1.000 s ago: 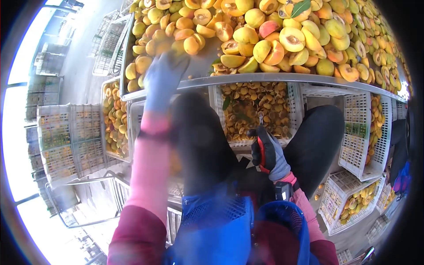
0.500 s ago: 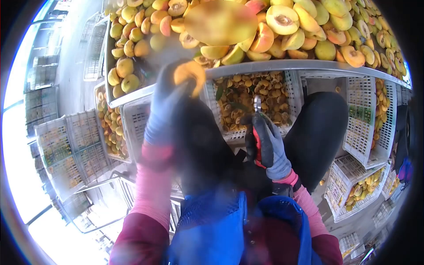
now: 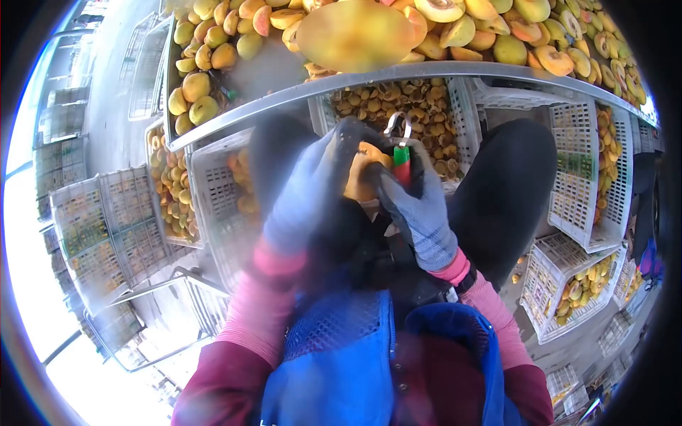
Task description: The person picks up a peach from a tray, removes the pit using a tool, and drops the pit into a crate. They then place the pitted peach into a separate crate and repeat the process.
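Observation:
My left hand (image 3: 328, 163), in a grey-blue glove with dark fingers, is closed on an orange-yellow peach half (image 3: 361, 174) above my lap. My right hand (image 3: 419, 202), gloved alike, is wrapped round a pitting knife (image 3: 402, 162) with a green and red handle. The knife's curved metal loop (image 3: 399, 125) points up and away from me, clear of the fruit. My right thumb presses against the peach half, and the two hands nearly touch. Dark fingers hide part of the fruit and of the handle.
A metal-edged table (image 3: 298, 93) ahead bears many cut peaches (image 3: 465, 34). Under its edge, between my knees, stands a white crate (image 3: 465, 117) of brownish scraps. More crates of fruit stand at the left (image 3: 213, 170) and right (image 3: 575, 160). A blurred patch covers part of the table.
My left hand has come down and right from the table edge with the peach half. My right hand has raised the pitting knife, so both hands now meet. The view has shifted slightly.

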Available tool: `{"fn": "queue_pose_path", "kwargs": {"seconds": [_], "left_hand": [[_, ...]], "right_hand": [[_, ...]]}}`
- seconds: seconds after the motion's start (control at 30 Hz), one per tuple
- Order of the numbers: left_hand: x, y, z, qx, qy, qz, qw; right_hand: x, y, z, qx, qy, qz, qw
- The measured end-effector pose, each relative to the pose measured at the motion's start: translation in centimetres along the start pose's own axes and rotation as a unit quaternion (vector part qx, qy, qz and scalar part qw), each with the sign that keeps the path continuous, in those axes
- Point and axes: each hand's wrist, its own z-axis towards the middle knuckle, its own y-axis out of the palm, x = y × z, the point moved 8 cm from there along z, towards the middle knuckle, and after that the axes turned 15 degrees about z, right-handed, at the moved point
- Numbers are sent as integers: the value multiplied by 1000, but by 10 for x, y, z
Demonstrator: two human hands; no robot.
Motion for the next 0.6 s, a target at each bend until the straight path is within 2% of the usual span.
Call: {"fn": "queue_pose_path", "kwargs": {"seconds": [0.03,0.07,0.1,0.13,0.17,0.23,0.27,0.3,0.33,0.37,0.4,0.53,0.6], "left_hand": [[-3,0,1,-23,-68,-36,997],[-5,2,1,-45,-134,-72,987],[-11,7,-4,-37,-209,-164,963],[-16,12,-10,-14,-282,-254,925],[-19,26,-21,37,-358,-393,846],[-7,34,-30,88,-385,-366,843],[0,30,-32,81,-394,-323,857],[-4,32,-37,64,-420,-364,829],[-8,35,-42,47,-444,-404,798],[-10,32,-43,66,-433,-375,817],[-14,31,-44,83,-421,-346,834],[-1,16,-33,112,-349,-200,909],[0,18,-34,108,-359,-207,904]], "right_hand": [[6,3,-2,34,21,88,995],[7,3,-3,44,4,106,993],[9,0,-3,54,-14,124,991],[10,0,0,70,-20,143,987],[10,0,2,86,-26,161,983],[6,3,-1,83,-21,135,987],[5,4,-3,80,-17,121,989],[7,1,-7,85,-7,77,993],[-3,5,-10,52,-46,-77,995],[-13,10,-13,19,-85,-230,969],[-22,23,-17,-15,-122,-377,918],[-44,44,-38,-18,-237,-513,825],[-41,40,-38,-17,-231,-505,831]]}}
